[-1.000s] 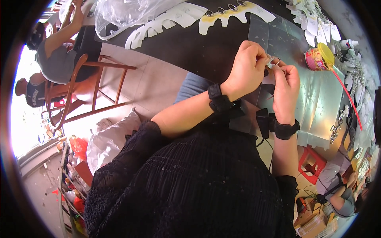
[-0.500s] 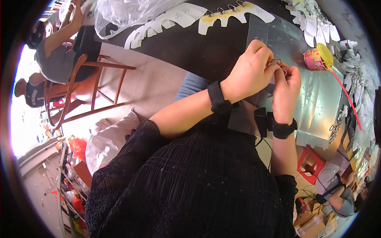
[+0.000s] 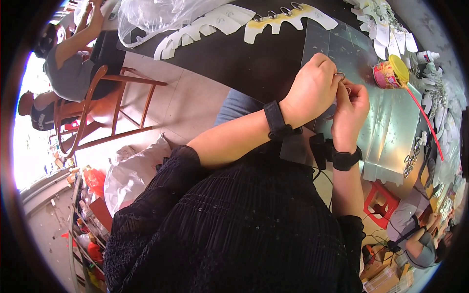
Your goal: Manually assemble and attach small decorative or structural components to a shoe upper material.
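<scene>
My left hand (image 3: 314,93) is closed in a pinch, and a thin metal ring (image 3: 340,74) sticks out at its fingertips. Thumb and fingers of my right hand (image 3: 351,112) are pinched together right against the left. A second small loop (image 3: 348,90) shows at the right fingertips; whether both loops belong to one piece I cannot tell. Both hands are above the near left part of a shiny metal sheet (image 3: 391,132) on the dark table (image 3: 244,68). Most of what lies between the fingers is hidden.
Scalloped white cards (image 3: 205,23) lie across the table, one card (image 3: 288,22) carrying several rings. Right of my hands are a tub (image 3: 384,75) with a yellow lid, a red stick (image 3: 425,115) and a metal chain (image 3: 413,156). People (image 3: 73,73) sit left and lower right.
Both hands stay pinched together at nearly the same spot. My left wrist has shifted slightly right, and the ring at the left fingertips has turned a little.
</scene>
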`<state>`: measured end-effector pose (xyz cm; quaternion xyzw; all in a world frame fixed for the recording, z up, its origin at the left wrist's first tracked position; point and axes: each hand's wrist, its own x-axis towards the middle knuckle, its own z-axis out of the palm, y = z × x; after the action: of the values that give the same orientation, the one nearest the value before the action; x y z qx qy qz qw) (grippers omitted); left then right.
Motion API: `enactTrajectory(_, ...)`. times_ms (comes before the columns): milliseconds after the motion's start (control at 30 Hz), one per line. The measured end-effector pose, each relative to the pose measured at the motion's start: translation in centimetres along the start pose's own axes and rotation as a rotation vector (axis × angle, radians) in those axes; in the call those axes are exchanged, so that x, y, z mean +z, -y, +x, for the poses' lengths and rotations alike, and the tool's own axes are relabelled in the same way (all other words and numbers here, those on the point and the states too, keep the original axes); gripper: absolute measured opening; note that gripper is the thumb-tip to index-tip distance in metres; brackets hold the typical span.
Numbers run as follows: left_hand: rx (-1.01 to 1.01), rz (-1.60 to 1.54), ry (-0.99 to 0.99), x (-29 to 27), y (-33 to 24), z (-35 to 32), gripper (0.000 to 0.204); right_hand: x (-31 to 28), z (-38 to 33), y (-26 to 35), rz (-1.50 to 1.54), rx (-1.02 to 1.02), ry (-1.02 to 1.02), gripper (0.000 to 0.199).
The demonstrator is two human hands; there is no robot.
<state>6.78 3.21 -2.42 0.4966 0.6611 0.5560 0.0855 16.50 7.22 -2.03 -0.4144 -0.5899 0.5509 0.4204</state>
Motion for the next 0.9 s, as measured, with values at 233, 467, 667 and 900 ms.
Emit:
enactTrajectory(233,0.17,0.036,-0.11,0.1,0.1,-0.2,0.007,0.1,0.2,0.2,0.169,0.068,-0.007,0.014)
enactTrajectory(467,0.057,-0.066,-0.099,-0.4,0.5,0.0,0.008,0.1,-0.1,0.7,0.144,0.085,0.022,0.011)
enactTrajectory(667,0.022,-0.084,-0.119,-0.9,0.2,-0.1,0.008,-0.1,-0.3,1.0,0.14,0.086,0.022,0.012)
enactTrajectory(900,0.14,0.083,-0.04,-1.1,1.2,0.1,0.009,-1.1,-0.1,0.8,0.106,0.073,0.124,0.013)
